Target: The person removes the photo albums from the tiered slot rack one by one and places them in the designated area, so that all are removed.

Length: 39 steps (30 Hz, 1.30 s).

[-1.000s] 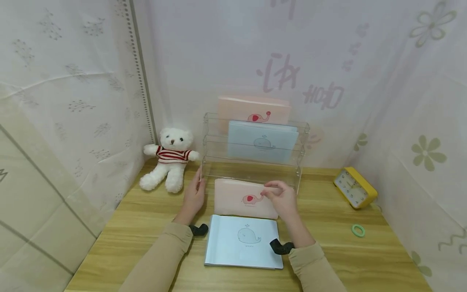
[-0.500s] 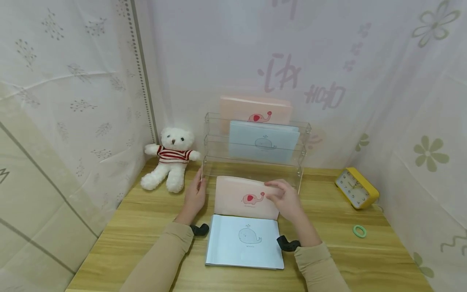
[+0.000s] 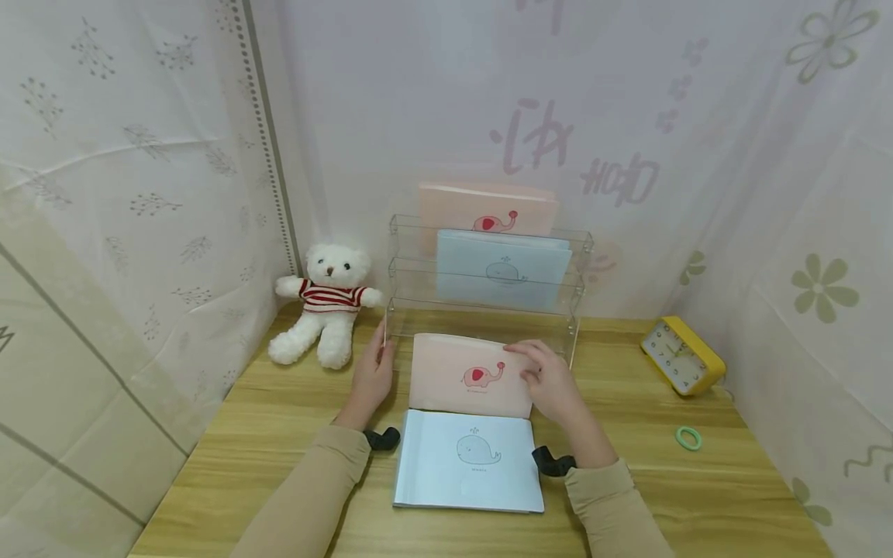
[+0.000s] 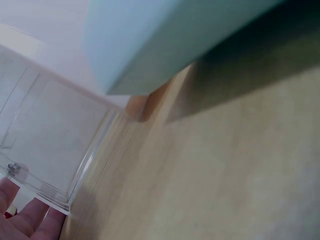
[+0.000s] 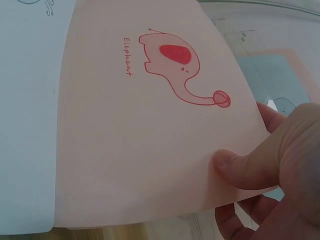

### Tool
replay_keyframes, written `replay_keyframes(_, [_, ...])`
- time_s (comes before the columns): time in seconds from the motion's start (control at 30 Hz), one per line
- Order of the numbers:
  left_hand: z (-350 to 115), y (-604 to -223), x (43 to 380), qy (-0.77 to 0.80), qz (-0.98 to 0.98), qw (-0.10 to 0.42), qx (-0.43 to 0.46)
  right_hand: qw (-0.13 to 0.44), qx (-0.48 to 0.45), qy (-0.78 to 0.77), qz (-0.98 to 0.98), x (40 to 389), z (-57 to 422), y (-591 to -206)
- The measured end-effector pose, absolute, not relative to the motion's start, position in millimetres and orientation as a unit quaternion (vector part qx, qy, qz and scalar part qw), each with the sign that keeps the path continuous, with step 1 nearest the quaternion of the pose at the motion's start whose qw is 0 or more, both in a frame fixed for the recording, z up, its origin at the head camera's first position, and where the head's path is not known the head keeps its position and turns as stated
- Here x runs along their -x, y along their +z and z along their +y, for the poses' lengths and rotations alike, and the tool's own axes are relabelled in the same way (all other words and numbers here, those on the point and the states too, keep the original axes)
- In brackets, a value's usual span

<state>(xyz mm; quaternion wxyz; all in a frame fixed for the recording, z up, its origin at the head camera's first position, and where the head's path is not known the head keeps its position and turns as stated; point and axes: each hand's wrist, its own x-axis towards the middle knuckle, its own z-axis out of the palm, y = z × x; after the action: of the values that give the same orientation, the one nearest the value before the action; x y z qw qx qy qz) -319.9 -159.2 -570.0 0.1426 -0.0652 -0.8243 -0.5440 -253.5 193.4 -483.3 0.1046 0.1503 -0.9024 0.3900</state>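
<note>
My right hand [image 3: 551, 384] pinches the upper right corner of a pink notebook [image 3: 446, 380] with a red elephant drawing. In the right wrist view its thumb [image 5: 227, 162] lies on the notebook's front and other fingers are behind. The notebook is tilted up, its lower edge right at the far edge of a pale blue whale notebook [image 3: 432, 465] lying on the table. My left hand [image 3: 372, 380] rests with extended fingers against the left side of a clear tiered rack [image 3: 481, 322]. The left wrist view shows several of its fingertips at the rack's lower corner.
Pink [image 3: 446, 203] and blue [image 3: 460, 263] notebooks stand in the rack's upper tiers. A white teddy bear [image 3: 331, 271] sits left of the rack. A yellow clock [image 3: 684, 356] and a green ring [image 3: 688, 439] are at the right. Curtains [image 3: 446, 93] hang behind the table.
The pink notebook's top edge has risen slightly, tilting it more upright. My right hand has shifted a little up and right with it. My left hand has stayed at the rack.
</note>
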Motion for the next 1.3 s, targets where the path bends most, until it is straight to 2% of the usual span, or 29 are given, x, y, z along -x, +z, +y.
replay_keyframes(0.73, [-158,-567,321,-0.548,-0.821,0.146,0.070,0.098,-0.162,0.375,-0.907,263,202,-494])
replay_keyframes(1.3, [-160,-567,319,-0.550,-0.820,0.141,0.079,0.066,-0.170,0.342,-0.922,264,198,-505])
